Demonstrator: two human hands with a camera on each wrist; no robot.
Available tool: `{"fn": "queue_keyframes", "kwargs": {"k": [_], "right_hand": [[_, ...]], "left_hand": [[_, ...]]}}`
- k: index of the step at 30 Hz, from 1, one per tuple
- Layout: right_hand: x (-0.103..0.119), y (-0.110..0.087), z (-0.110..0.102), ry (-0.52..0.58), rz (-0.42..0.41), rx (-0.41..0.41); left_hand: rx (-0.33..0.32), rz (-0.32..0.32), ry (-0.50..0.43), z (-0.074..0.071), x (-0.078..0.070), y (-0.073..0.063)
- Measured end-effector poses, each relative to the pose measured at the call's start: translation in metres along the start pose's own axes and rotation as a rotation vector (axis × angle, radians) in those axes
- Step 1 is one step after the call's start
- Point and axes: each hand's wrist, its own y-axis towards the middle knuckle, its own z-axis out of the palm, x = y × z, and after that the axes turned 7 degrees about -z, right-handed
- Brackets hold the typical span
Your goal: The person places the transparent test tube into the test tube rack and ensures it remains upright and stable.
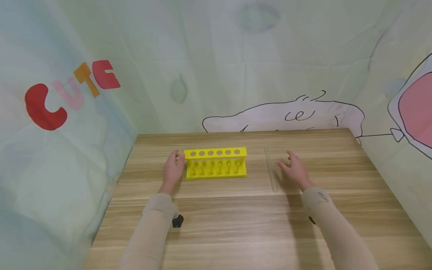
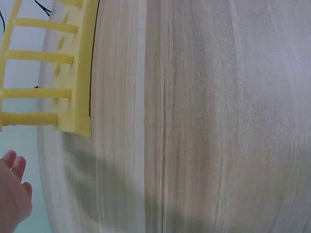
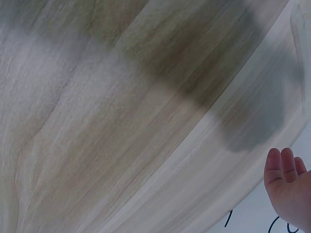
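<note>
A yellow test tube rack [image 1: 216, 173] with a row of round holes along its top bar and upright pegs on its base stands on the table. Just left of its end is my left hand [image 1: 173, 168], fingers relaxed and holding nothing; the left wrist view shows that hand [image 2: 14, 191] below the rack's end [image 2: 80, 97]. A clear glass tube [image 1: 271, 170] lies lengthwise to the right of the rack. My right hand [image 1: 295, 170] hovers right of the tube, its fingers loosely spread and holding nothing. In the right wrist view the hand [image 3: 289, 189] shows relaxed fingers.
The wood-grain table [image 1: 236, 228] ends at a fabric backdrop [image 1: 162, 75] behind and on both sides. Red, pink and orange letters [image 1: 45, 108] are printed on its left part, and a pink balloon [image 1: 418, 105] on the right.
</note>
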Motion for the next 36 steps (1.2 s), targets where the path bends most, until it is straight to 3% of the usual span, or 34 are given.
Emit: {"fn": "queue_keyframes", "kwargs": {"k": [20, 25, 36], "right_hand": [[0.011, 0.013, 0.012, 0.022, 0.024, 0.031], [0.013, 0.015, 0.016, 0.072, 0.045, 0.044], [0.014, 0.015, 0.022, 0.047, 0.071, 0.044]], "left_hand": [[-0.023, -0.083, -0.087, 0.011, -0.011, 0.006], [-0.024, -0.123, -0.133, 0.013, -0.011, 0.006], [-0.003, -0.243, -0.248, 0.015, -0.016, 0.006]]}}
